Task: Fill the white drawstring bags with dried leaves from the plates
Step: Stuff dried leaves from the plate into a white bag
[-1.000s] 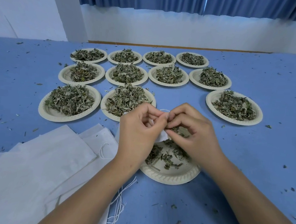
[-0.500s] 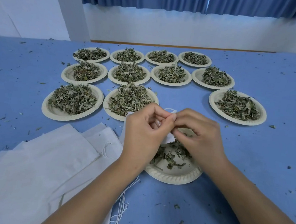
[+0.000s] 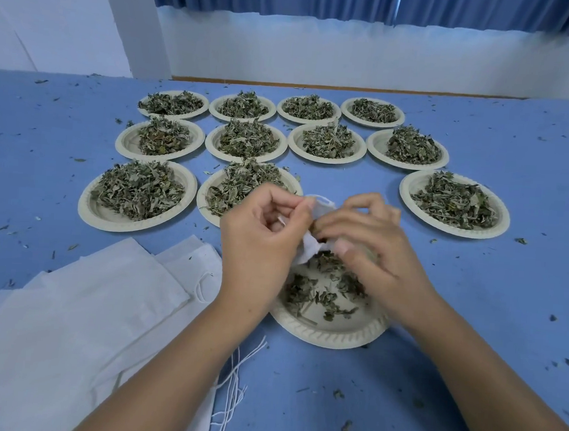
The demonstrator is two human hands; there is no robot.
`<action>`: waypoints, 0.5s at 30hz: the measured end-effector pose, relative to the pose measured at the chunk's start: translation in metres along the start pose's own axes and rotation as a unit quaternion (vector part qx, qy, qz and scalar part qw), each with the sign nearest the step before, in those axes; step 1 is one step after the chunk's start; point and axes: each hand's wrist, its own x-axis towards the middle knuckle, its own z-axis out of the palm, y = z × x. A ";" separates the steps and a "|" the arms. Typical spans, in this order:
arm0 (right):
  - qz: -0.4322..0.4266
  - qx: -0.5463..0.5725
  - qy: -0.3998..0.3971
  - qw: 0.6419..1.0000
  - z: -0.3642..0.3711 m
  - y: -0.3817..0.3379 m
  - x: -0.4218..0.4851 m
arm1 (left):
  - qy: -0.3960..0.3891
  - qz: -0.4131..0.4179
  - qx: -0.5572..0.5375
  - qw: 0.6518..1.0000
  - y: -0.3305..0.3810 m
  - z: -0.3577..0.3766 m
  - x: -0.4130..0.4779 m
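Stack of empty white drawstring bags [image 3: 77, 318]: flat on the blue desk [image 3: 470, 329], far left, loose cords trailing toward the near edge.

Left hand [image 3: 261, 237]: fingers curled, thumb and forefinger pinching the rim of the bag in work.

White drawstring bag in work [image 3: 309, 247]: held between the two hands, directly above the far rim of the near plate; mouth turned up and toward the right hand; its long axis appears to hang downward, though most of it is hidden.

Right hand [image 3: 365, 244]: fingers bunched at the bag mouth, apparently pressing dried leaves in; the contents of the grip cannot be told.

Near plate [image 3: 328, 333]: under both hands, nearly emptied, scattered dried leaves [image 3: 321, 292] lying below and just right of the bag mouth, nearer the right hand.

Eleven full plates [image 3: 412, 190]: farther back, in rows.
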 end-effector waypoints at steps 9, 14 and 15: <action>0.062 -0.001 -0.278 0.959 0.000 0.010 -0.001 | 0.044 -0.026 0.002 0.999 -0.001 -0.002 0.004; 0.031 -0.007 -0.281 0.959 0.011 0.008 -0.001 | 0.043 -0.030 -0.003 0.999 -0.001 -0.002 0.004; 0.023 -0.001 -0.277 0.960 0.012 0.008 -0.001 | 0.042 -0.030 -0.003 0.999 -0.001 -0.002 0.004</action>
